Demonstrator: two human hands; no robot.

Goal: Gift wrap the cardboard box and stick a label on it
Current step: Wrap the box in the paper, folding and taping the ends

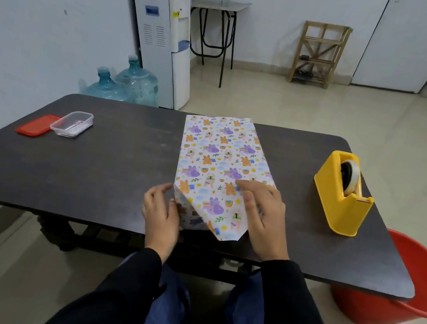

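Note:
The box is fully hidden under white gift wrap printed with purple and orange animals, lying in the middle of the dark table. At its near end the paper is folded into a pointed flap. My right hand lies flat on the right side of that flap, fingers pressing the paper down. My left hand touches the left near corner, fingers curled against the side fold. A yellow tape dispenser stands to the right of the package.
A clear plastic container and its red lid lie at the table's left. A red bucket stands on the floor at the right, under the table's corner. A water cooler and bottles are behind.

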